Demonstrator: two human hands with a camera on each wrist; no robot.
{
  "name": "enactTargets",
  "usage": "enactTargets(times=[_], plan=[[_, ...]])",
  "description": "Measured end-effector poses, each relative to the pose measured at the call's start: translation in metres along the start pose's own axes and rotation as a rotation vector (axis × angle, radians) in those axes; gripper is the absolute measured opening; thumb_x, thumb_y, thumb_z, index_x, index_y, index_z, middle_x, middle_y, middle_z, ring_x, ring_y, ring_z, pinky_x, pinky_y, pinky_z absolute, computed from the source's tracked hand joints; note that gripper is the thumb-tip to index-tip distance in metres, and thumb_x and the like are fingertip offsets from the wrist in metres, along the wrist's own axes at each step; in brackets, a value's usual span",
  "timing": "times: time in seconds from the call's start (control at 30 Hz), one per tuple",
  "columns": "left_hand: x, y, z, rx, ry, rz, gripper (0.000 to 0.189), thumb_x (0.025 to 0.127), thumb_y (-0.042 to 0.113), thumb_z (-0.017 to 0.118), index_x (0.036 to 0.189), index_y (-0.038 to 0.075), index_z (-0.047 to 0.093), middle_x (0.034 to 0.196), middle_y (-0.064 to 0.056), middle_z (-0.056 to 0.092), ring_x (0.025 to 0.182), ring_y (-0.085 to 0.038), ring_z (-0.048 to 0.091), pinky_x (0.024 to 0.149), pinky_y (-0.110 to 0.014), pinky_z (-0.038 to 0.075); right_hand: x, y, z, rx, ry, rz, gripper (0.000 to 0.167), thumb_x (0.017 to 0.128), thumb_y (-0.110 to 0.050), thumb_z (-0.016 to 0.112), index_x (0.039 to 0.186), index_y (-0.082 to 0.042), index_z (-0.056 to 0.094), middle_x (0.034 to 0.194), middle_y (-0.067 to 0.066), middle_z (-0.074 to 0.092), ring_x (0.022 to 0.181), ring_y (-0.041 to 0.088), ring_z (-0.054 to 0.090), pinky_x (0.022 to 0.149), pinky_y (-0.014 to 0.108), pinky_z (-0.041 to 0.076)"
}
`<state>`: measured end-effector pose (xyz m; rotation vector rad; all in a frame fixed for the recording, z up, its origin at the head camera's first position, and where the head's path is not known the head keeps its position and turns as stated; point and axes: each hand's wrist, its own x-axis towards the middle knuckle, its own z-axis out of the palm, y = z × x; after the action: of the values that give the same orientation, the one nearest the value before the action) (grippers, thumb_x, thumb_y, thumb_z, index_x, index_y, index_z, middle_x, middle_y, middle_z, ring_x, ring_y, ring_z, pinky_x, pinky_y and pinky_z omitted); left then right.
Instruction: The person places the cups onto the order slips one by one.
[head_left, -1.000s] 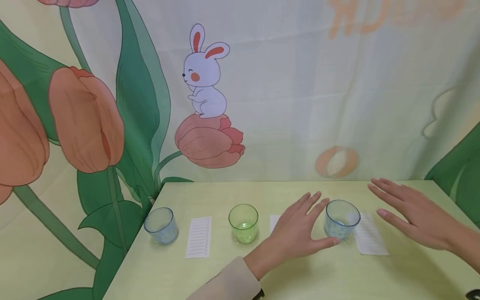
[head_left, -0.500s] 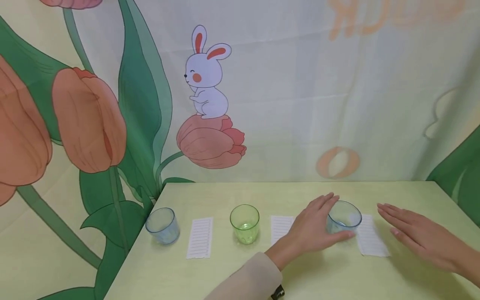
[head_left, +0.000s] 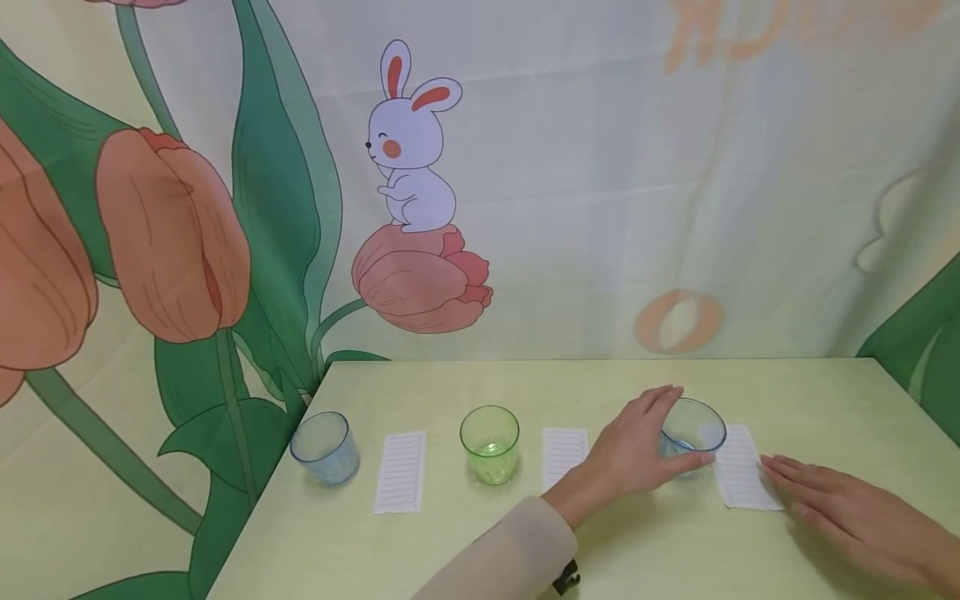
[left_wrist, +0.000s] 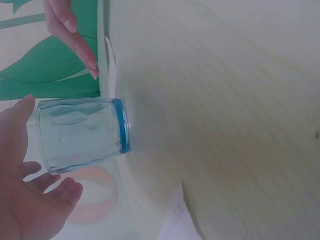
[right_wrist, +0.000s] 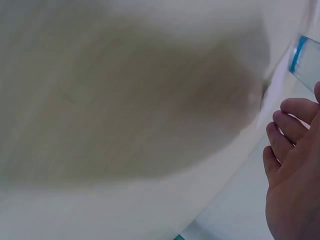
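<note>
One spread left hand (head_left: pixel 630 450) brackets a glass (left_wrist: pixel 82 132) (perhaps touching).

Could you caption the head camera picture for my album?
Left hand spread around a blue glass, right hand near a paper strip.

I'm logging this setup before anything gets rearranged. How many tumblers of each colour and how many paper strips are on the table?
Blue tumblers: 2
Green tumbler: 1
White paper strips: 3
Total: 6
</note>
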<state>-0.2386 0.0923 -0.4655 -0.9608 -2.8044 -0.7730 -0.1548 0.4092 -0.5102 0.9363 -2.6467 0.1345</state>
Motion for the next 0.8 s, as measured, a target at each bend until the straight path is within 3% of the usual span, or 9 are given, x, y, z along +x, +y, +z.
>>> enactTargets(times=[0.13, 0.2, 0.43, 0.8], plan=[[0.002, -0.001, 0.003, -0.015, -0.004, 0.006, 0.087, 0.097, 0.071, 0.062, 0.166, 0.028, 0.033, 0.164, 0.013, 0.040, 0.147, -0.006, 0.043, 0.109, -0.026, 0.049, -0.006, -0.008, 0.003, -0.001, -0.069, 0.079, 0.043, 0.102, -0.030, 0.071, 0.142, -0.014, 0.070, 0.155, -0.004, 0.056, 0.145, -0.023, 0.006, 0.112, -0.001, 0.000], [0.002, -0.001, 0.004, -0.021, -0.005, 0.008, 0.086, 0.097, 0.070, 0.062, 0.166, 0.027, 0.035, 0.163, 0.012, 0.042, 0.146, -0.006, 0.044, 0.109, -0.025, 0.049, -0.008, -0.011, 0.005, 0.005, -0.088, 0.093, 0.043, 0.103, -0.032, 0.069, 0.143, -0.016, 0.069, 0.152, -0.003, 0.059, 0.143, -0.025, 0.005, 0.110, -0.002, -0.001], [0.003, 0.000, 0.007, -0.014, 0.015, 0.010, 0.084, 0.098, 0.067, 0.063, 0.164, 0.020, 0.038, 0.161, 0.010, 0.044, 0.143, -0.005, 0.047, 0.110, -0.022, 0.047, -0.011, -0.017, 0.011, 0.027, 0.035, -0.025, 0.058, 0.094, -0.019, 0.078, 0.149, -0.012, 0.063, 0.165, -0.009, 0.044, 0.152, -0.011, 0.019, 0.118, 0.005, 0.009], [0.006, 0.003, 0.007, -0.005, 0.025, -0.029, 0.088, 0.095, 0.068, 0.068, 0.162, 0.018, 0.041, 0.158, 0.008, 0.048, 0.139, -0.007, 0.052, 0.111, -0.020, 0.044, -0.008, -0.024, 0.016, 0.022, 0.037, -0.042, 0.062, 0.095, -0.020, 0.077, 0.153, -0.009, 0.057, 0.169, -0.006, 0.038, 0.156, -0.003, 0.019, 0.122, 0.009, 0.007]])
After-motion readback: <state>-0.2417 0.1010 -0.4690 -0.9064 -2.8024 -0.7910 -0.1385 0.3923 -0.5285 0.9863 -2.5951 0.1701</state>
